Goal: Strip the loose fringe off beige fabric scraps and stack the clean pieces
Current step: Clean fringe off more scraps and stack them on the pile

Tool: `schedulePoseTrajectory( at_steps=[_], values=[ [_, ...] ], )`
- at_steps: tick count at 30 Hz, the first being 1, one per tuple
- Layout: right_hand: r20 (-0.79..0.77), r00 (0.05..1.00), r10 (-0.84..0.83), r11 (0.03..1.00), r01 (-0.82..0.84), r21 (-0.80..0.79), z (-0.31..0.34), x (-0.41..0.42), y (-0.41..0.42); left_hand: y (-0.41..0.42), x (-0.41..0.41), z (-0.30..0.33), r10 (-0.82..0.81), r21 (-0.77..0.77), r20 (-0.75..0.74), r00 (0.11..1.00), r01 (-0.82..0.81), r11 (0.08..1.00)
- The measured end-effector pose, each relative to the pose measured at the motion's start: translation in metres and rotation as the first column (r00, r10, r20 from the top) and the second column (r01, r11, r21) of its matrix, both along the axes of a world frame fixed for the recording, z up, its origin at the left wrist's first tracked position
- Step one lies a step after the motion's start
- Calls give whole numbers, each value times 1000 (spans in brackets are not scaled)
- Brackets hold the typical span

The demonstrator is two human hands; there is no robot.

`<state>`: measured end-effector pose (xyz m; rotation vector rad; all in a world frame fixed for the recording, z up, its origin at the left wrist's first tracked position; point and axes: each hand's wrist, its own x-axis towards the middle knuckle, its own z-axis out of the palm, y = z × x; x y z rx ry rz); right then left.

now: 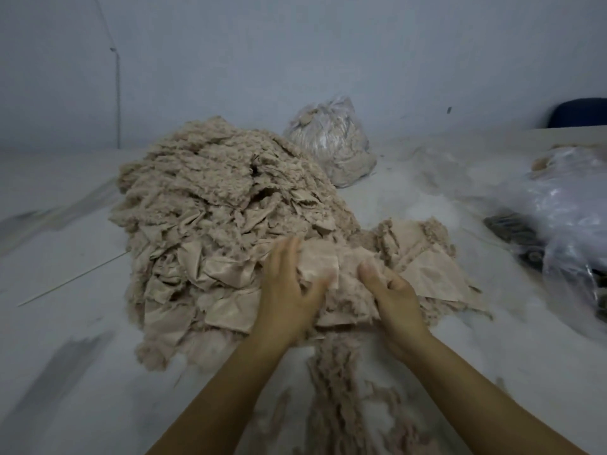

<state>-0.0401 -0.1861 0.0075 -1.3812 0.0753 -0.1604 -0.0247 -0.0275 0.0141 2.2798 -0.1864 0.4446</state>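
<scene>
A big heap of beige fabric scraps (210,205) with fuzzy fringe lies on the white table (65,323). In front of it a beige scrap (325,261) is held between both hands. My left hand (289,290) is blurred, its fingers lying over the scrap's left side and the thumb under its edge. My right hand (391,290) grips the scrap's right part with curled fingers. A smaller spread of flat beige pieces (427,267) lies right of my hands. Loose stripped fringe (338,389) trails toward me between my forearms.
A clear plastic bag stuffed with beige material (331,139) stands behind the heap near the grey wall. More crumpled clear plastic bags (565,224) with dark contents lie at the right. A dark chair back (581,113) shows at the far right.
</scene>
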Motion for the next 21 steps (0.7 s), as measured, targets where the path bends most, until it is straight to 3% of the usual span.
schedulePoseTrajectory(
  at_steps=[2, 3, 6, 8, 10, 11, 13, 14, 17, 19, 21],
  values=[
    [-96, 995, 22, 1000, -22, 10, -6, -9, -10, 0, 7, -8, -75, 146, -125, 989, 93, 985],
    [-154, 987, 39, 999, -41, -10, -10, -14, -17, 5, 12, -11, -77, 122, -101, 992, 89, 988],
    [-371, 919, 132, 954, -219, -204, -20, -28, -42, 24, 27, -16, 97, -129, -120, 988, -113, 985],
    [-471, 859, 202, 874, -375, -310, -20, -35, -55, 28, 33, -12, 83, -271, -209, 974, -139, 952],
    [-461, 864, 202, 748, -441, -497, -17, -37, -64, 25, 33, -7, 9, -365, -249, 969, -102, 925],
    [-443, 881, 166, 626, -441, -643, -15, -36, -67, 23, 32, -5, -43, -433, -250, 967, -72, 899],
    [-315, 946, 79, 427, -317, -847, -13, -31, -68, 19, 26, 1, -179, -566, -217, 960, 25, 824],
    [-209, 977, 54, 438, -211, -874, -11, -29, -66, 17, 23, 5, -232, -604, -205, 951, 63, 794],
    [22, 998, 58, 758, -30, -651, 0, -23, -49, 8, 19, 17, -359, -726, -206, 910, 104, 680],
    [7, 992, 127, 889, -111, -445, 8, -17, -35, 1, 18, 25, -474, -788, -211, 855, 137, 600],
    [-24, 982, 189, 930, -186, -318, 13, -9, -23, -5, 18, 26, -570, -810, -214, 793, 182, 557]
  ],
)
